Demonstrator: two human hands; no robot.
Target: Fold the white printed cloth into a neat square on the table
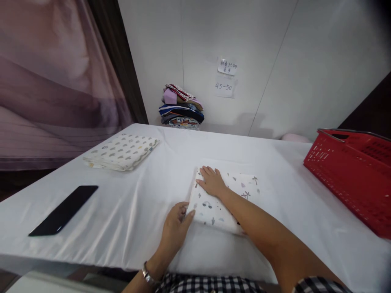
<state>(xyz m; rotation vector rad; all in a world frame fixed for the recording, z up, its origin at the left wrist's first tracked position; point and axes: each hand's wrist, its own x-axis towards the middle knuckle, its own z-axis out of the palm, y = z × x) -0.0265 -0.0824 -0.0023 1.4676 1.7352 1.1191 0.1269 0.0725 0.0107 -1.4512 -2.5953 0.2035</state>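
A folded white cloth (220, 209) printed with small grey trees, leaves and a rainbow lies flat on the white-covered tabletop (183, 154), close to the near edge and in front of the person. The right hand (212, 183) rests palm down on its far left part, fingers extended and slightly spread, pressing on the fabric and grasping nothing; the right forearm crosses over the cloth. The left hand (174, 221) is at the near left corner, its fingers half curled and its thumb at the cloth's edge; whether they pinch the fabric, I cannot tell. A metal-banded watch (147, 274) circles the left wrist.

Further left, a second folded cloth (125, 150) with grey motifs lies well apart, and a flat black object (64, 209) sits nearer the front. A red basket (339, 175) stands at the right. Beyond the far edge, folded fabrics (181, 110) are stacked against the pale wall (244, 24), left of two handwritten papers (225, 86).
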